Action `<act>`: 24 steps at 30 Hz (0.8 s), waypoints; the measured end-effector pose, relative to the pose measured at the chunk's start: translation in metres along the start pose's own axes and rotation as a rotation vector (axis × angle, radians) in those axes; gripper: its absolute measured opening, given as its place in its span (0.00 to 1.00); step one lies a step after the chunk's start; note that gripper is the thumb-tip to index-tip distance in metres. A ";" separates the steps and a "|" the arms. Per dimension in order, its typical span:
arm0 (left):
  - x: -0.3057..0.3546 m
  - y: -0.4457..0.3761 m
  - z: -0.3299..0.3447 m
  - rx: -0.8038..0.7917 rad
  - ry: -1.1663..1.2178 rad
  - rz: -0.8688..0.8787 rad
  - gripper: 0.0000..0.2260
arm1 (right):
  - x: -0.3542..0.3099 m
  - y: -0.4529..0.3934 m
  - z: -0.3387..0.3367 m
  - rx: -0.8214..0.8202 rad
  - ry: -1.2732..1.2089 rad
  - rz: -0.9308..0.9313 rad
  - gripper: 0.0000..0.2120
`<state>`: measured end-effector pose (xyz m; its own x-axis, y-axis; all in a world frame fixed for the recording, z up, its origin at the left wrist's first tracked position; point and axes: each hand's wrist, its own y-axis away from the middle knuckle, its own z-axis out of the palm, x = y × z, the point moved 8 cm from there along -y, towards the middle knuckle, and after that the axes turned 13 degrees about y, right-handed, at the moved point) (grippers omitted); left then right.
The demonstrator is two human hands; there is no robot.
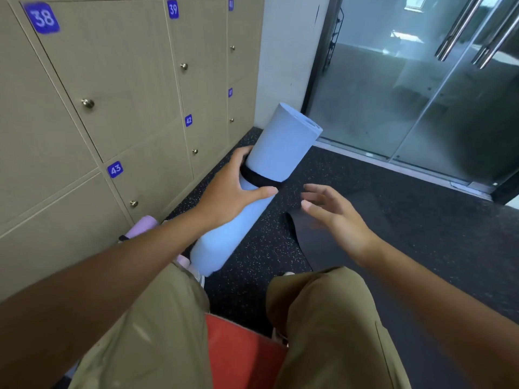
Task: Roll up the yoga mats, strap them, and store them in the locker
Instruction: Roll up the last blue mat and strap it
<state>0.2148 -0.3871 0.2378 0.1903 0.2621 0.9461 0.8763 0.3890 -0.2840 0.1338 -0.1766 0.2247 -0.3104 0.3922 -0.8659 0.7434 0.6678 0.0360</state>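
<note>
A rolled light-blue yoga mat (278, 141) is lifted at a slant above the floor, its far end toward the glass door. A black strap (259, 178) circles its middle. My left hand (233, 189) grips the roll just below the strap, fingers wrapped over it. My right hand (334, 217) hovers beside the roll with fingers spread, touching nothing. A rolled pink mat (141, 227) lies on the floor against the lockers. A dark mat (323, 237) lies flat under my right hand. The beige lockers (118, 80), numbered 38 to 43, have their doors closed.
Black speckled rubber floor (252, 254) runs between the lockers and a glass sliding door (421, 94) at the right. A red surface (238, 355) shows between my knees. My legs in khaki trousers fill the lower frame.
</note>
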 end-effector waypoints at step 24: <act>-0.317 0.040 -0.229 -0.064 -0.820 -0.701 0.29 | 0.142 -0.155 0.167 -0.455 0.522 -0.002 0.24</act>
<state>0.2908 -0.6565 -0.0380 -0.6957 0.5198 0.4958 0.7012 0.6414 0.3113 0.0736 -0.3303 0.0124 -0.6411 0.5676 -0.5166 0.4553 0.8231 0.3393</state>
